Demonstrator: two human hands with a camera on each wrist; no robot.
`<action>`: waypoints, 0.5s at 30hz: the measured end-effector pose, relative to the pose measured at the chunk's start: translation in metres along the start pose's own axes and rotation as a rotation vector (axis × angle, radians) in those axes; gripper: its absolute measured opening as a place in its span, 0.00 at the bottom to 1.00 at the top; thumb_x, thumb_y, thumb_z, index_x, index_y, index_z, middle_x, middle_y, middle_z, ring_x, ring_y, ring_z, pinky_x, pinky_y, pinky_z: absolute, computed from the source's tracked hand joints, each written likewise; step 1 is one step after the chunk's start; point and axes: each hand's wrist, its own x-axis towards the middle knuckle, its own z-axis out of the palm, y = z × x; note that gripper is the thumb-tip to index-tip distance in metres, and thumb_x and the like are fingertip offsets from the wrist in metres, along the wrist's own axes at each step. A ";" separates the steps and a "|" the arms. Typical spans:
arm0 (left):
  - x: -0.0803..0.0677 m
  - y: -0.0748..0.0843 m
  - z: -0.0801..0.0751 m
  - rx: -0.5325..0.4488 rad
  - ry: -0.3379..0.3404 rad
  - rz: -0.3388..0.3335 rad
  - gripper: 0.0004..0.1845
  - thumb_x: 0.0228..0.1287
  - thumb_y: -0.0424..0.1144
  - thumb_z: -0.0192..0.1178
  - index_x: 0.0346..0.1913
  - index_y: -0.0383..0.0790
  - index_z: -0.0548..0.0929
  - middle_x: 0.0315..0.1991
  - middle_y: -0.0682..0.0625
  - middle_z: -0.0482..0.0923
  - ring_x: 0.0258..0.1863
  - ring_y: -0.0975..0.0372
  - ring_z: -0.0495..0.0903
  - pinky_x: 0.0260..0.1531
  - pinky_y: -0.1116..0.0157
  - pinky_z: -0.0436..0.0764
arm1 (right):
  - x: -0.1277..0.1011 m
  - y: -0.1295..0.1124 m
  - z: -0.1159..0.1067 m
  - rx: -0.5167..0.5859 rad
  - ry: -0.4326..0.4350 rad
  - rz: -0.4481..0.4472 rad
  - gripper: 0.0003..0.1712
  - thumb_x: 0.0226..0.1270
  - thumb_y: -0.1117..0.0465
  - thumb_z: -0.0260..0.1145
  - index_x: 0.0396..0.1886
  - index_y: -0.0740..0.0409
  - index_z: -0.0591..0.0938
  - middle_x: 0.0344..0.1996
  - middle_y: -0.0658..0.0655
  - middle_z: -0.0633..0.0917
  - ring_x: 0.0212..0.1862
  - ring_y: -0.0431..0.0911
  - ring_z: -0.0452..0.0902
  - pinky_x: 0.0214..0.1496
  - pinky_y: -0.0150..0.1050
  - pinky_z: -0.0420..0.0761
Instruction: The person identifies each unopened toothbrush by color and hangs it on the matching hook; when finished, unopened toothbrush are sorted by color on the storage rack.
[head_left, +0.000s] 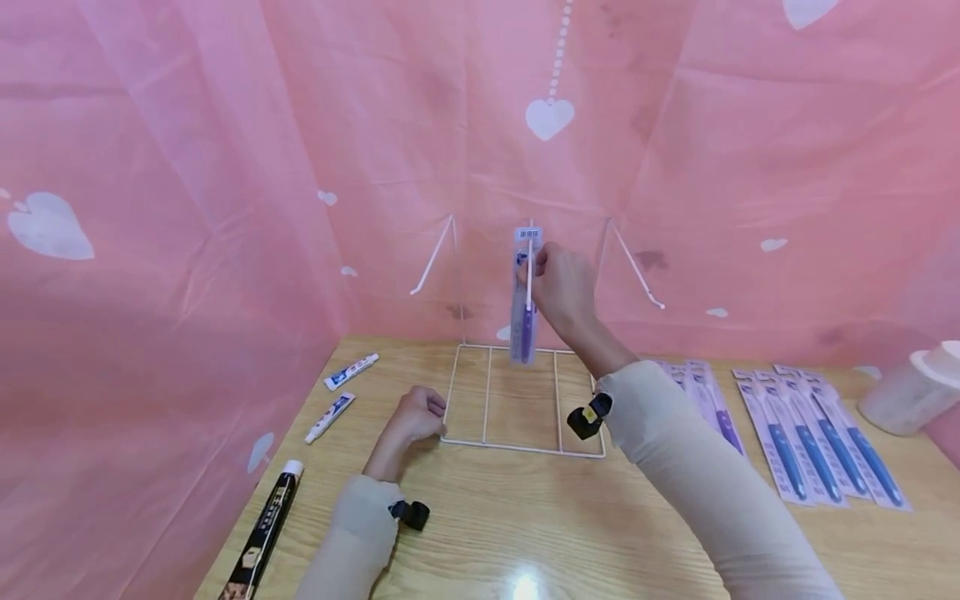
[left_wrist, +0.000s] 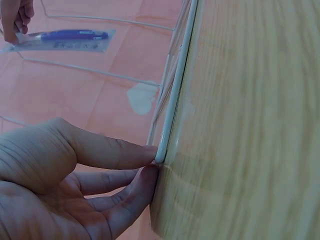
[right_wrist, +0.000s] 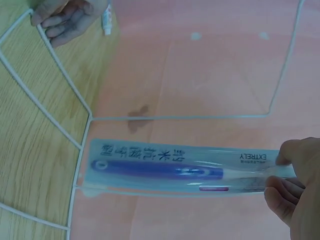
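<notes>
Your right hand (head_left: 562, 282) pinches a packaged purple toothbrush (head_left: 522, 343) at the wire rack (head_left: 522, 448); your left hand (head_left: 417, 414) pinches its corner. Wood-grain table (head_left: 540, 512) lies beneath it, pink heart-print cloth (head_left: 420, 92) behind.

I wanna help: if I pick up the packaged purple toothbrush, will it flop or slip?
The packaged purple toothbrush is probably stiff, because its handle looks like solid plastic. It's likely light: the right hand just pinches it near one end. Its shiny wrapper may feel slippery.
</notes>
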 end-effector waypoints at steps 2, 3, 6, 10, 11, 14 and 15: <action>-0.001 0.001 0.001 0.001 -0.003 0.008 0.19 0.41 0.20 0.71 0.41 0.31 0.82 0.35 0.45 0.79 0.37 0.55 0.78 0.42 0.59 0.79 | 0.003 0.003 0.002 -0.017 0.009 0.020 0.11 0.63 0.61 0.66 0.33 0.68 0.82 0.28 0.62 0.86 0.28 0.54 0.82 0.29 0.45 0.80; -0.001 0.002 0.001 0.002 -0.004 0.011 0.19 0.41 0.20 0.71 0.41 0.31 0.82 0.35 0.45 0.79 0.37 0.55 0.78 0.42 0.59 0.79 | 0.004 0.005 0.003 -0.026 0.014 0.028 0.11 0.63 0.60 0.66 0.33 0.68 0.82 0.28 0.62 0.86 0.29 0.55 0.82 0.30 0.45 0.80; 0.000 0.004 0.002 0.006 -0.006 0.028 0.19 0.41 0.20 0.71 0.40 0.30 0.82 0.34 0.45 0.79 0.37 0.55 0.78 0.41 0.59 0.79 | 0.008 0.010 0.003 -0.028 0.022 0.055 0.11 0.63 0.60 0.66 0.33 0.67 0.82 0.29 0.62 0.86 0.29 0.55 0.82 0.29 0.45 0.81; 0.001 0.005 0.005 0.003 -0.008 0.039 0.18 0.40 0.20 0.70 0.39 0.31 0.82 0.33 0.46 0.79 0.36 0.56 0.77 0.40 0.60 0.79 | 0.013 0.016 0.004 -0.031 0.018 0.072 0.11 0.64 0.60 0.65 0.34 0.67 0.81 0.28 0.62 0.85 0.29 0.54 0.82 0.28 0.44 0.80; 0.001 0.004 0.006 0.002 -0.010 0.040 0.18 0.40 0.20 0.70 0.39 0.31 0.82 0.33 0.46 0.78 0.35 0.56 0.77 0.40 0.61 0.79 | 0.014 0.017 0.005 -0.037 0.019 0.076 0.11 0.64 0.61 0.65 0.34 0.67 0.81 0.28 0.63 0.85 0.29 0.55 0.81 0.28 0.45 0.80; -0.001 0.002 0.007 -0.002 -0.020 0.045 0.18 0.39 0.20 0.70 0.38 0.31 0.82 0.32 0.46 0.79 0.35 0.56 0.77 0.39 0.62 0.79 | 0.017 0.019 0.006 -0.046 0.013 0.092 0.11 0.65 0.61 0.64 0.34 0.68 0.81 0.29 0.64 0.85 0.29 0.55 0.82 0.28 0.44 0.80; -0.001 0.002 0.007 -0.002 -0.020 0.044 0.18 0.39 0.20 0.71 0.39 0.31 0.82 0.32 0.46 0.79 0.35 0.56 0.77 0.39 0.62 0.79 | 0.017 0.019 0.006 -0.038 0.006 0.100 0.11 0.65 0.61 0.64 0.34 0.67 0.80 0.30 0.64 0.85 0.30 0.55 0.82 0.28 0.44 0.81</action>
